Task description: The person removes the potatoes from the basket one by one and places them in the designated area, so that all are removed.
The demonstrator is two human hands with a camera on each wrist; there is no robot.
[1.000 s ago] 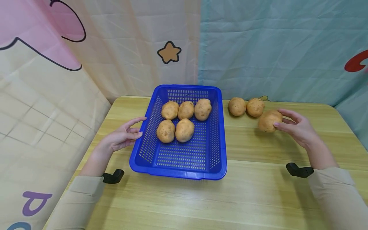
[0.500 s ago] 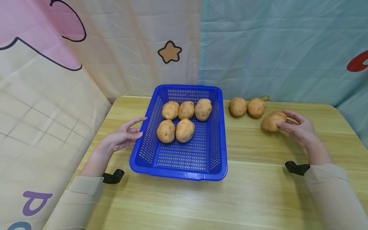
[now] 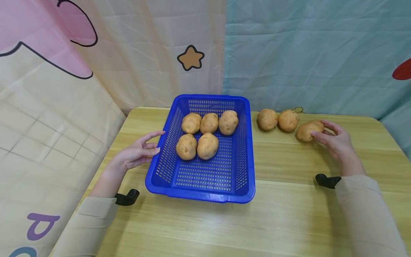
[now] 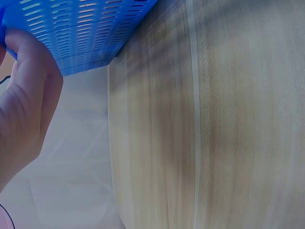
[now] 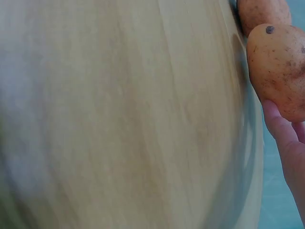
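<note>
The left hand grips the near-side rim of a blue mesh basket. To that hand's right, five potatoes sit inside. Beyond, two potatoes rest on the wooden counter, left of the right hand, whose thumb and fingers pinch another potato.

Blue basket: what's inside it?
Inside the blue basket are five potatoes: three in a row toward the back and two in front of them. Their undersides, and whatever is right beneath them, can't be seen.
</note>
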